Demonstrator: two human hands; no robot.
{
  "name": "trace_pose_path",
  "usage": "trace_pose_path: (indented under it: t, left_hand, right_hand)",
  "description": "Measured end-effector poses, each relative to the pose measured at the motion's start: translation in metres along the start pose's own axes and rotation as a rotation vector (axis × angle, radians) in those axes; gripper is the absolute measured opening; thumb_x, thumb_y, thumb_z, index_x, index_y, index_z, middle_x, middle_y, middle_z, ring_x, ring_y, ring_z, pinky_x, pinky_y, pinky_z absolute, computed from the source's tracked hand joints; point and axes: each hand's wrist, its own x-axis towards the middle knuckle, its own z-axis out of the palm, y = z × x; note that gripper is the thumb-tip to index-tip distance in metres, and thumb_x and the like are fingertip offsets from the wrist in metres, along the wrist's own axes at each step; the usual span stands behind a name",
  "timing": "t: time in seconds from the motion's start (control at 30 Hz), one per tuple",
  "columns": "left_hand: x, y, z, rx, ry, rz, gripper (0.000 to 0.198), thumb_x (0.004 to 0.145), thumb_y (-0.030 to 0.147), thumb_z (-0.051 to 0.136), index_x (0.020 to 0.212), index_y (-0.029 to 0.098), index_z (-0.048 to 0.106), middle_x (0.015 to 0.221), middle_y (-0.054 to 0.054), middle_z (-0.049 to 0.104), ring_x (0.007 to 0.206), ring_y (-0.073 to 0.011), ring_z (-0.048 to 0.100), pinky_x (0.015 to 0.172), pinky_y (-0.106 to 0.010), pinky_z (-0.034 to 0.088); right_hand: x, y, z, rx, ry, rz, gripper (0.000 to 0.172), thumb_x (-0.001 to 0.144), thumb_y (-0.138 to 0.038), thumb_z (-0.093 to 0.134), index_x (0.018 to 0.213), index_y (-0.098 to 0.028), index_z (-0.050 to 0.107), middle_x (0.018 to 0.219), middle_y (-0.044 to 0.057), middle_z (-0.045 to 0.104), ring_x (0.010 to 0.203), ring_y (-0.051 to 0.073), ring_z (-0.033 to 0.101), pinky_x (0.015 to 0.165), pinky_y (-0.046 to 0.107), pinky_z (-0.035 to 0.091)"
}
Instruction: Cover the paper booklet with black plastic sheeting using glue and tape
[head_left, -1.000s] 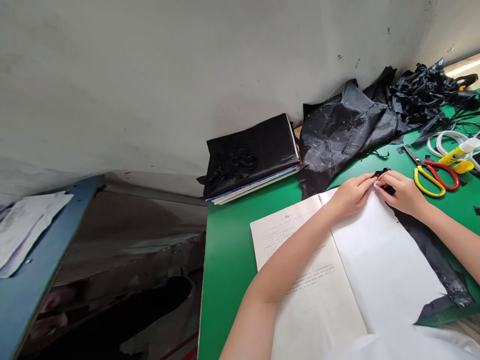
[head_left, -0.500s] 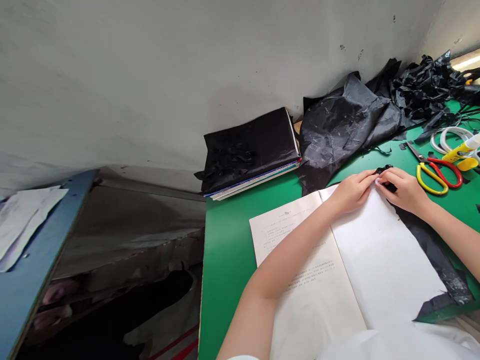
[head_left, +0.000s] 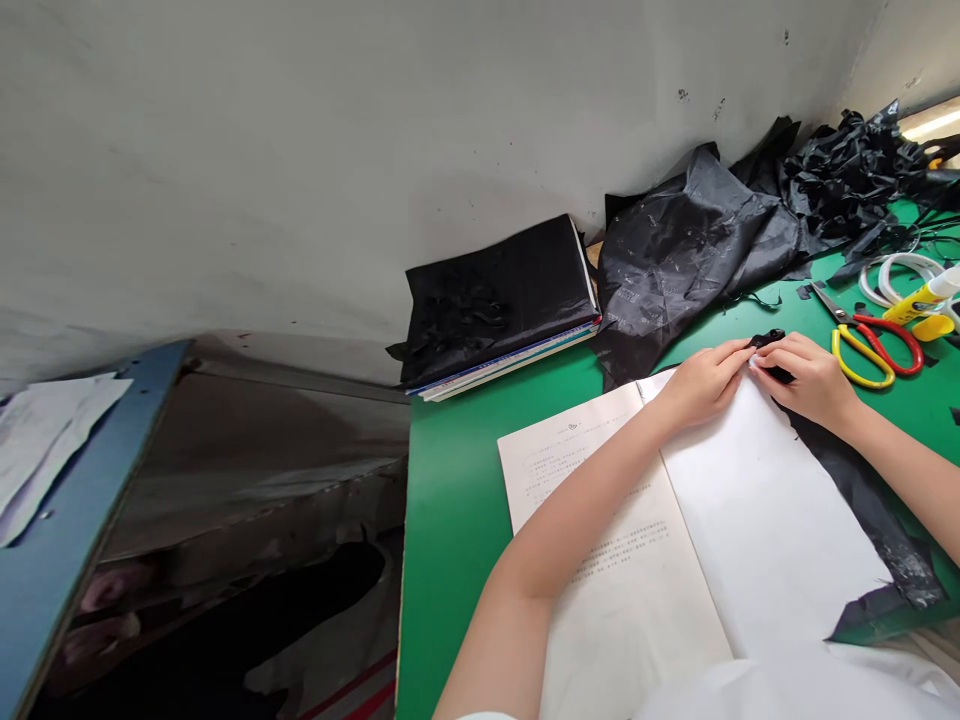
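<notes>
An open book (head_left: 559,470) lies on the green table, with print on its left page and a blank white right-hand leaf (head_left: 757,510). Beneath that leaf, a thin black sheet (head_left: 855,490) sticks out along the right side and shows over the near corner. My left hand (head_left: 705,383) lies over the far edge of the white leaf, fingers stretched out and together, its thumb hidden. At the far right corner my right hand (head_left: 810,375) pinches a bunched bit of the black sheet. The fingertips of both hands meet there.
Scissors (head_left: 874,340) with red and yellow handles, a yellow glue stick (head_left: 922,300) and white rings (head_left: 892,275) lie at right. Crumpled black sheeting (head_left: 690,240) and shreds (head_left: 855,180) line the wall. A book stack (head_left: 502,300) stands behind; a blue surface (head_left: 97,480) is at left.
The view has shifted very slightly. Both hands stay at the corner of the book, with the right hand still pinching the black sheet.
</notes>
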Motion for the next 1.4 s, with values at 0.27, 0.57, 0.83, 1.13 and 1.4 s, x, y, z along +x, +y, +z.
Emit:
trace_pose_path:
  t: [0.27,0.57,0.83,1.13,1.4]
  left_hand:
    - [0.0002,-0.0018,0.002,-0.014,0.002,-0.005,0.043,0.1,0.025,0.032,0.138,0.014,0.049,0.146,-0.018,0.053,0.135,-0.026,0.055,0.109,-0.045,0.051]
    - [-0.0002,-0.0004,-0.0004,-0.031,0.0,-0.003,0.043,0.1,0.025,0.033,0.137,0.013,0.049,0.147,-0.017,0.052,0.133,-0.0258,0.056,0.11,-0.045,0.051]
    - [-0.0003,-0.0016,0.0013,-0.038,0.009,-0.012,0.043,0.099,0.025,0.034,0.139,0.015,0.048,0.147,-0.017,0.052,0.134,-0.025,0.055,0.111,-0.045,0.051]
    - [-0.0003,-0.0019,0.0021,0.01,0.034,0.001,0.041,0.098,0.022,0.038,0.137,0.015,0.049,0.145,-0.015,0.054,0.132,-0.0239,0.057,0.108,-0.041,0.053]
    - [-0.0005,0.0006,-0.0016,-0.006,0.012,-0.016,0.042,0.097,0.02,0.038,0.137,0.014,0.049,0.147,-0.015,0.053,0.133,-0.0246,0.056,0.11,-0.042,0.051]
  right_hand:
    - [0.0009,0.0004,0.0004,0.039,-0.007,-0.021,0.012,0.09,-0.021,0.062,0.079,-0.025,0.062,0.085,0.004,0.074,0.078,0.02,0.066,0.073,0.04,0.057]
    - [0.0001,-0.0001,-0.0005,0.008,0.017,-0.011,0.009,0.089,-0.022,0.064,0.08,-0.025,0.063,0.085,0.004,0.074,0.077,0.02,0.066,0.072,0.039,0.057]
    - [-0.0006,0.0009,0.0,0.012,-0.021,-0.006,0.006,0.089,-0.022,0.063,0.084,-0.025,0.064,0.087,0.004,0.074,0.081,0.021,0.065,0.077,0.041,0.056]
    - [0.0,0.0008,-0.0004,-0.054,-0.03,-0.061,0.007,0.089,-0.018,0.061,0.09,-0.025,0.059,0.086,0.004,0.072,0.08,0.022,0.061,0.075,0.038,0.055]
    - [-0.0016,0.0023,-0.0002,-0.051,-0.024,0.004,0.005,0.091,-0.022,0.06,0.094,-0.025,0.06,0.088,0.005,0.071,0.082,0.023,0.061,0.076,0.04,0.053]
